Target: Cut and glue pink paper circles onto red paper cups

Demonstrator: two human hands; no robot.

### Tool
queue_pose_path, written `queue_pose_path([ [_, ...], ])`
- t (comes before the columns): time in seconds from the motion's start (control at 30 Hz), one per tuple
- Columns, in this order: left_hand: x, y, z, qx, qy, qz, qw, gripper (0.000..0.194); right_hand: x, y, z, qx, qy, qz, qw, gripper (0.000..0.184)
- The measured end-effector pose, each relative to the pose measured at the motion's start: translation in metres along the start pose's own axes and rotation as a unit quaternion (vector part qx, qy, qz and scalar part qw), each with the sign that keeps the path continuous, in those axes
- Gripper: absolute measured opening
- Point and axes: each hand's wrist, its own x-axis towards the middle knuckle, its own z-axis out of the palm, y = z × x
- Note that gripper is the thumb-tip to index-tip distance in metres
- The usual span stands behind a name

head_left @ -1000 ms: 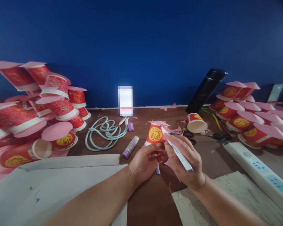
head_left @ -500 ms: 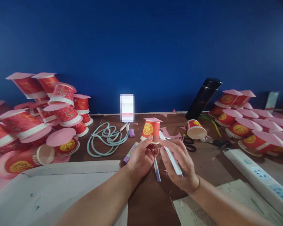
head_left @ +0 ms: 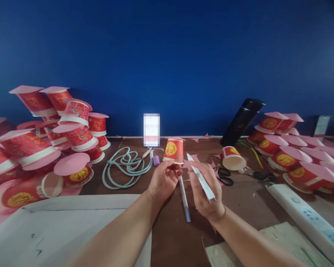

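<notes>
My left hand (head_left: 163,180) is closed on the lower rim of an upside-down red paper cup (head_left: 173,151), which has a gold round emblem and a pink paper piece on top. In my right hand (head_left: 207,189) is a slim white pen (head_left: 202,181), its tip pointing up and left, just apart from the cup's right side. Between my hands, a thin white stick with a blue-grey end (head_left: 185,202) lies on the table. Beyond my left hand sits a small purple cap (head_left: 156,160).
Red cups with pink tops are piled at left (head_left: 79,137) and right (head_left: 289,159). A tipped cup (head_left: 233,158), black scissors (head_left: 225,176), leaning black bottle (head_left: 242,122), coiled cable (head_left: 122,167), lit phone (head_left: 151,129), power strip (head_left: 308,218) and white sheet (head_left: 80,230) surround my hands.
The pen tip has moved off the cup's side, leaving a gap. The cup has turned slightly and shifted left. My left hand now hides the purple tube that lay beside it.
</notes>
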Motion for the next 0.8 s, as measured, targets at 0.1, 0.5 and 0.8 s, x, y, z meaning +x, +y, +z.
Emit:
queue_pose_path([
  [0.1, 0.002, 0.000, 0.000, -0.001, -0.004, -0.017, 1.000, 0.006, -0.003, -0.001, 0.001, 0.017, -0.004, 0.028, 0.999, 0.032],
  [0.5, 0.007, -0.004, -0.003, -0.039, -0.029, 0.006, 0.999, 0.004, -0.002, 0.013, 0.005, 0.035, -0.017, 0.009, 0.999, 0.039],
  [0.8, 0.006, 0.005, 0.001, -0.086, 0.007, -0.043, 0.995, 0.009, 0.004, 0.023, 0.003, -0.039, 0.061, 0.081, 0.994, 0.042],
])
